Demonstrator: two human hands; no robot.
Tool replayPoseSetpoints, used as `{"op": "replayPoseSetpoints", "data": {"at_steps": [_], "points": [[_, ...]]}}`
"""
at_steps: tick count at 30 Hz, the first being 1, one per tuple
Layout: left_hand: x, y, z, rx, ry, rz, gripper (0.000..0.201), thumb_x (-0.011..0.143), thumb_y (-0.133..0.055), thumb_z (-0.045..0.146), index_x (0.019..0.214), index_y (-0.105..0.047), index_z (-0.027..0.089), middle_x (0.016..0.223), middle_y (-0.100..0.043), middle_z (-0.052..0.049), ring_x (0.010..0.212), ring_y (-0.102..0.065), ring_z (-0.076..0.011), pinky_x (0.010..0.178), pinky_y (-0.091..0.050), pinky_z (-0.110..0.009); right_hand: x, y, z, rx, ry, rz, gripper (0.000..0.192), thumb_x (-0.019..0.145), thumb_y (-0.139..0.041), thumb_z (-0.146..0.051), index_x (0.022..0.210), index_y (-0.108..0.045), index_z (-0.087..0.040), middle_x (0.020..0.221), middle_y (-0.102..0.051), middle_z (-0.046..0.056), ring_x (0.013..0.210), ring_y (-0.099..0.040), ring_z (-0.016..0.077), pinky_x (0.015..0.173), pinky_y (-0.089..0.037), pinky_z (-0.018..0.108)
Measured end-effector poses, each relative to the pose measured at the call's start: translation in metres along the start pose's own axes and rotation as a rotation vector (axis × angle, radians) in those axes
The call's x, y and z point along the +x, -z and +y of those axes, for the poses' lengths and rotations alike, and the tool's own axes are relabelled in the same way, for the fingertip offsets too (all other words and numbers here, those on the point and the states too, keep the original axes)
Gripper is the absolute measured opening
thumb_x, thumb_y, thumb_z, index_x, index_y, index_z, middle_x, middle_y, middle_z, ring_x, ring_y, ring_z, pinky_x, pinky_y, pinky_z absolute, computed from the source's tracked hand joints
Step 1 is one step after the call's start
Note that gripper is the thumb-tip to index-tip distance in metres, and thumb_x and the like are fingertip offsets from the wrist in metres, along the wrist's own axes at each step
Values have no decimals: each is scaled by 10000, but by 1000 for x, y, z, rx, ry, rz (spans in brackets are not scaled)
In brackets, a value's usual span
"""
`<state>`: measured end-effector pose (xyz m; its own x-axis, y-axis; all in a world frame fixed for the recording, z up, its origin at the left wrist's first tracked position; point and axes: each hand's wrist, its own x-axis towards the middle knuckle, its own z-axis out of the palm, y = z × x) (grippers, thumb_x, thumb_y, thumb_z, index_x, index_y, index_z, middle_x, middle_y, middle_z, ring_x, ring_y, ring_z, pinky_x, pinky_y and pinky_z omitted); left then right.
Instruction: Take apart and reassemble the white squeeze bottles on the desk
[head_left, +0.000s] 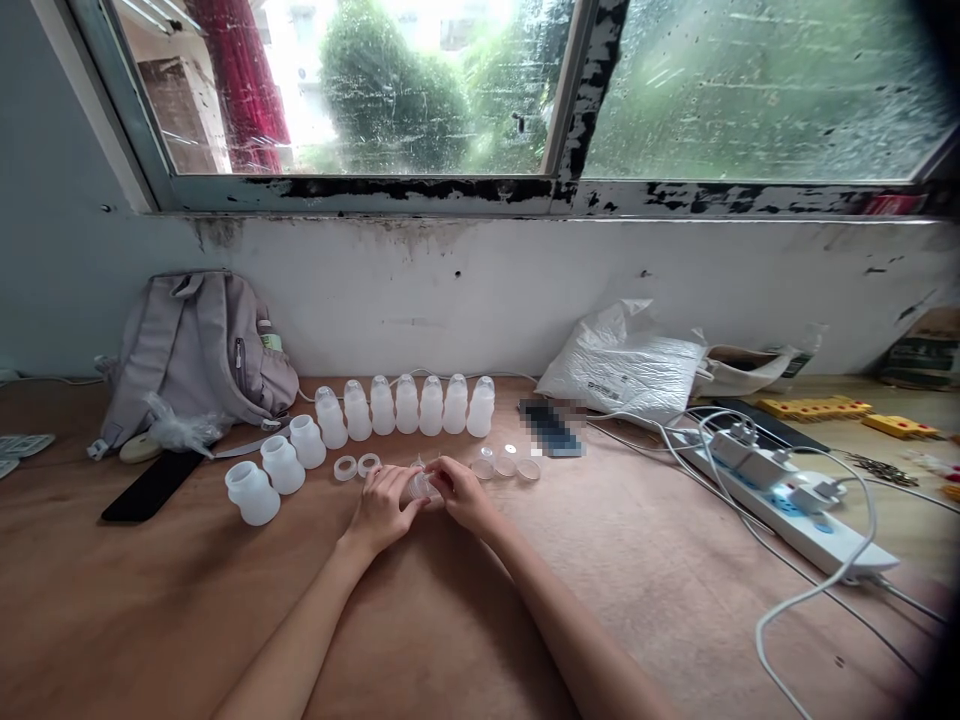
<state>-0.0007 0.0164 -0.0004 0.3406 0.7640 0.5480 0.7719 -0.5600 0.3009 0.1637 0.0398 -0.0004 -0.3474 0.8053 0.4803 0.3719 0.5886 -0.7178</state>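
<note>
Left hand [384, 506] and right hand [463, 492] both curling closed around a small clear cap [422, 487], holding it just above the brown table [465, 610], white bottles [405, 405] standing in a row behind, two white rings [357, 466] lying beside the left hand

A makeshift home workbench: backpack [199, 350], power strip [787, 505] and rows of plastic bottles [405, 405] under a weathered window [480, 90].
</note>
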Motion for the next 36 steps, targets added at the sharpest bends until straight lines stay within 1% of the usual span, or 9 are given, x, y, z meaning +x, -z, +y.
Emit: {"op": "replayPoseSetpoints", "data": {"at_steps": [3,6,9,11,13,16,20,26,36], "points": [[0,1,-4,25,18,-14,349,762,-520,301,1097,-520,202,1037,-611,-79,979,-528,-226,932,-297,-408,2,5,0,73,-78,-9,129,792,-434,-224,873,-528,-190,665,-506,-9,581,-451,113,558,-385,229],[-1,0,-14,85,66,0,340,781,-493,324,1096,-516,197,1053,-607,-87,1018,-511,-235,949,-268,-419,5,12,2,76,-160,89,157,803,-432,-272,903,-517,-186,676,-521,4,579,-473,125,543,-395,237],[-2,-2,-26,167,146,19,338,803,-460,318,1118,-489,201,1101,-584,-91,1086,-469,-236,969,-234,-436,6,15,8,-132,-220,244,163,795,-451,-287,887,-529,-177,713,-547,34,609,-493,147,577,-393,265],[-2,-5,-32,211,200,13,331,812,-441,300,1127,-476,206,1127,-569,-97,1117,-444,-239,974,-210,-462,5,14,14,-293,-256,277,156,784,-463,-273,874,-544,-174,742,-565,55,649,-508,169,603,-388,282],[-3,-8,-36,245,238,3,326,817,-428,289,1131,-473,210,1156,-550,-106,1142,-416,-246,976,-184,-488,2,11,20,-402,-298,249,162,783,-451,-244,887,-554,-176,762,-579,65,678,-523,183,613,-388,288],[-3,-11,-39,287,272,-6,334,815,-427,312,1129,-484,214,1206,-509,-118,1171,-373,-262,977,-157,-505,-1,5,28,-475,-345,199,187,778,-433,-181,910,-564,-185,811,-598,69,736,-545,189,646,-395,282],[-4,-12,-40,304,305,-25,364,808,-426,370,1128,-492,210,1214,-496,-123,1168,-365,-276,975,-159,-508,-4,1,33,-482,-360,188,216,768,-428,-128,918,-576,-174,915,-606,98,853,-548,201,712,-395,279],[-2,-12,-41,292,343,-18,407,805,-416,399,1152,-474,195,1227,-484,-126,1174,-357,-277,973,-178,-502,-3,0,36,-468,-365,188,260,771,-413,-125,976,-567,-168,977,-598,106,898,-542,202,745,-397,285],[-3,-10,-39,312,351,5,377,806,-417,383,1130,-480,203,1206,-501,-109,1136,-389,-270,976,-165,-494,-2,2,37,-439,-370,191,277,763,-418,-162,1007,-548,-149,789,-600,68,780,-552,190,713,-405,288]]}}
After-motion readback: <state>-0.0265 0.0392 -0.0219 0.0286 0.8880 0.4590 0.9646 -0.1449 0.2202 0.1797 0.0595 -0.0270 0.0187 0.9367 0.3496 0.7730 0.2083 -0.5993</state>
